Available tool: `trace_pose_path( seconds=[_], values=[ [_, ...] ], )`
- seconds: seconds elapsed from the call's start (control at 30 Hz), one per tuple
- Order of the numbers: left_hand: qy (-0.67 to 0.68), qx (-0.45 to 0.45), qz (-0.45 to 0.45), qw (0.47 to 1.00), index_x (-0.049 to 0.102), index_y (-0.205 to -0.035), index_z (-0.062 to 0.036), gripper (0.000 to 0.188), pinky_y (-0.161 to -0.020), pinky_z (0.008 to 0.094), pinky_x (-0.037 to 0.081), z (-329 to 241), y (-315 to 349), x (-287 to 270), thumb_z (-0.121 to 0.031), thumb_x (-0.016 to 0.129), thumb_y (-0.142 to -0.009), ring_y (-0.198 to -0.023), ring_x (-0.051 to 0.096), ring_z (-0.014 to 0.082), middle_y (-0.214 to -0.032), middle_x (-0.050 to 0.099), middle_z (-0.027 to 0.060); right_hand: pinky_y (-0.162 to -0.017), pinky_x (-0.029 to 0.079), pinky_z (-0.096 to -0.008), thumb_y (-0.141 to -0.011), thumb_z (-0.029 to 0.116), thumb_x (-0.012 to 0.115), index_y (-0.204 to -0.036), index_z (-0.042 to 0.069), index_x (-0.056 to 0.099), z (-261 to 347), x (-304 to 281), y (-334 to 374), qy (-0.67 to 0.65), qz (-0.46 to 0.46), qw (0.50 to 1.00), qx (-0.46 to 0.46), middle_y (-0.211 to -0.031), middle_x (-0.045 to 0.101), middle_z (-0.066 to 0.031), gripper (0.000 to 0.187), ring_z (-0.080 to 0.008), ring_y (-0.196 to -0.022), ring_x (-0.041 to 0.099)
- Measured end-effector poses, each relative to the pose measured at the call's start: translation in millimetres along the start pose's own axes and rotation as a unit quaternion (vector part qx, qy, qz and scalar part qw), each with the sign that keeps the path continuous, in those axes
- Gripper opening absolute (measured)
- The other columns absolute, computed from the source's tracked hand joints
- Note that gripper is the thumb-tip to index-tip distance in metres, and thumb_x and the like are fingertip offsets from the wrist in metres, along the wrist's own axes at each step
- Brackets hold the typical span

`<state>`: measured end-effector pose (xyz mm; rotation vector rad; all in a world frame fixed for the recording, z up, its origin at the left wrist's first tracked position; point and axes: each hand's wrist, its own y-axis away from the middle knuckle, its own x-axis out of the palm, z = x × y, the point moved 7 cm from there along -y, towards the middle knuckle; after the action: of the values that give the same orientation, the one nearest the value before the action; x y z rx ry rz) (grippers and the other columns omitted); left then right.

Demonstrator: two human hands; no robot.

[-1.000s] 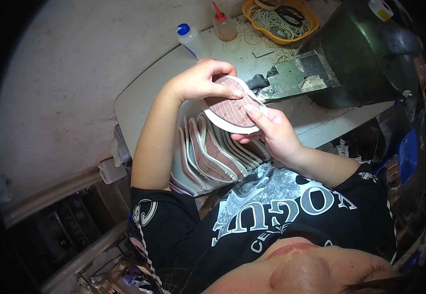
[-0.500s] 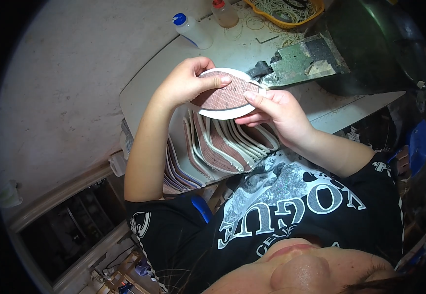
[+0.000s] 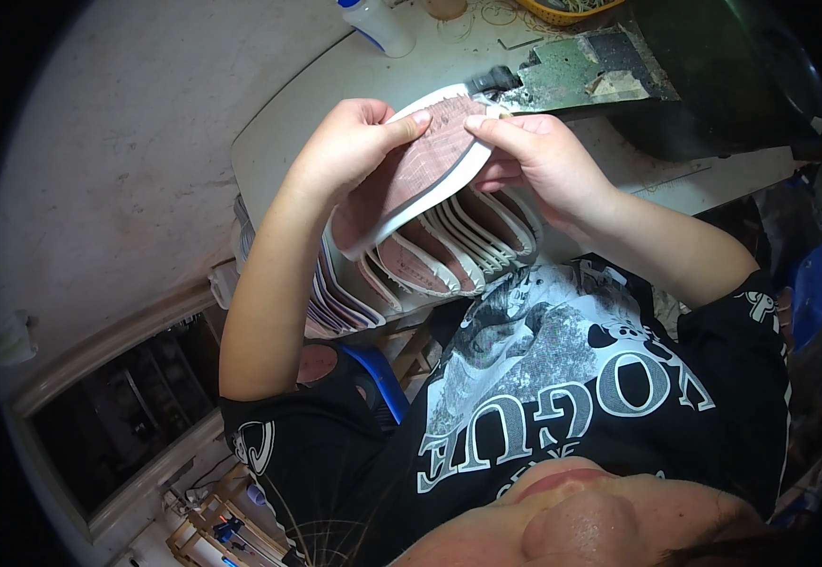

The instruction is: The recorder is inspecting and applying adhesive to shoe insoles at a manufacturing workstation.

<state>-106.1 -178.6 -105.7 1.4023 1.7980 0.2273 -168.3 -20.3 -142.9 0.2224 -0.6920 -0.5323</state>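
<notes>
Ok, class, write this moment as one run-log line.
left hand: grips sole; right hand: grips same sole; green machine: beyond sole; row of soles: on table

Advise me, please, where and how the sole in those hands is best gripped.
The sole is probably best taken by its free lower end, coming from the near side, thumb on the reddish face, fingers beneath: it is thin and long, and the left hand and right hand pinch its upper part.

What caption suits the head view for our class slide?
Both hands grip a pink-and-white shoe sole near a green machine, with more soles lined up nearby.
</notes>
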Motion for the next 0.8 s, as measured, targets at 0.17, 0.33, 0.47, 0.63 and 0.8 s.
trace_pose_path(
  seconds=[0.17,0.33,0.47,0.63,0.8],
  values=[
    [0.07,-0.037,0.016,0.997,0.065,-0.084,-0.0017,0.042,-0.062,0.0271,0.052,8,11,16,-0.044,0.064,-0.085,-0.066,0.063,0.0144,-0.075,0.065,0.0067,-0.078,0.049,-0.0273,-0.091,0.024,0.057,-0.094,-0.002,0.066,6,0,4,0.013,0.015,0.999,-0.033,-0.087,0.068,-0.0087,0.028,-0.0133,-0.078,0.064],
    [0.17,-0.034,0.062,0.983,0.065,-0.082,0.0002,0.045,-0.051,0.0257,0.054,12,14,32,-0.045,0.061,-0.088,-0.055,0.065,0.0161,-0.07,0.066,0.0105,-0.071,0.052,-0.0248,-0.088,0.028,0.063,-0.098,0.0,0.067,-4,-7,18,0.093,0.073,0.993,0.025,-0.09,0.069,-0.0071,0.03,-0.0109,-0.077,0.065],
    [0.236,-0.034,0.041,0.97,0.064,-0.079,0.0051,0.048,-0.043,0.0246,0.051,6,18,36,-0.042,0.06,-0.089,-0.047,0.062,0.0176,-0.067,0.066,0.0139,-0.071,0.05,-0.0242,-0.087,0.024,0.067,-0.103,-0.002,0.066,-25,1,33,0.126,0.117,0.983,0.064,-0.089,0.068,-0.0055,0.031,-0.0088,-0.08,0.062],
    [0.216,-0.026,0.107,0.97,0.064,-0.078,0.0021,0.048,-0.042,0.0204,0.05,-2,19,36,-0.045,0.062,-0.088,-0.043,0.06,0.0132,-0.063,0.065,0.0107,-0.072,0.05,-0.0242,-0.089,0.022,0.064,-0.102,-0.004,0.066,-12,-6,29,0.128,0.076,0.989,0.008,-0.091,0.068,-0.007,0.029,-0.009,-0.081,0.062],
    [0.19,-0.005,0.067,0.98,0.062,-0.076,0.0014,0.039,-0.036,0.0153,0.041,8,12,30,-0.037,0.069,-0.084,-0.038,0.054,0.0065,-0.056,0.062,0.007,-0.072,0.049,-0.0227,-0.09,0.022,0.064,-0.1,-0.004,0.066,-7,-8,18,0.12,0.072,0.99,0.018,-0.09,0.068,-0.0079,0.028,-0.0086,-0.08,0.061]
  ],
)
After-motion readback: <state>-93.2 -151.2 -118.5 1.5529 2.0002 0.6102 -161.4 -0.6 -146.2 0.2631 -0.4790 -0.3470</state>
